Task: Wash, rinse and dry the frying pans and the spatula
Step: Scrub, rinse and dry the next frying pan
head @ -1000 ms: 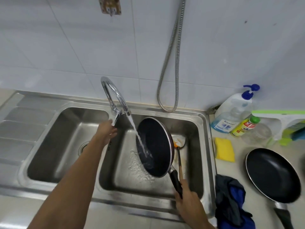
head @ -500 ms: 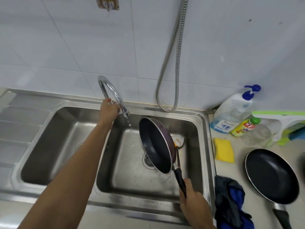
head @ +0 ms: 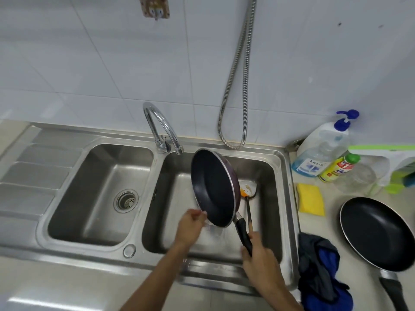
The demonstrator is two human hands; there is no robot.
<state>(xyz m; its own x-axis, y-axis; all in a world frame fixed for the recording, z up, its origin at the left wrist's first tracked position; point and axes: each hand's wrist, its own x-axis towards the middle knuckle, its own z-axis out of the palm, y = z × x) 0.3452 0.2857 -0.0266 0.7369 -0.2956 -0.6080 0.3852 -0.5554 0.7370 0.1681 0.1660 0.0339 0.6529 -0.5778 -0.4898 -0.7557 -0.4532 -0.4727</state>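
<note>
Clearly draining pose: right hand (head: 256, 252) wrapped round black handle (head: 243, 231), frying pan (head: 213, 187) held tilted on edge above right basin (head: 175, 198), so drips likely fall into sink, not onto surface (head: 331, 234). Left hand (head: 190, 223) at pan's near rim, fingers curled; blur hides whether pinching or just touching. Spatula (head: 248, 191) lies in same basin behind pan, orange residue on blade, likely unwashed. Second frying pan (head: 375, 234) rests on surface at right, beside dark-blue cloth (head: 318, 272), handy for drying. Tap (head: 161, 126) shows no stream.
</note>
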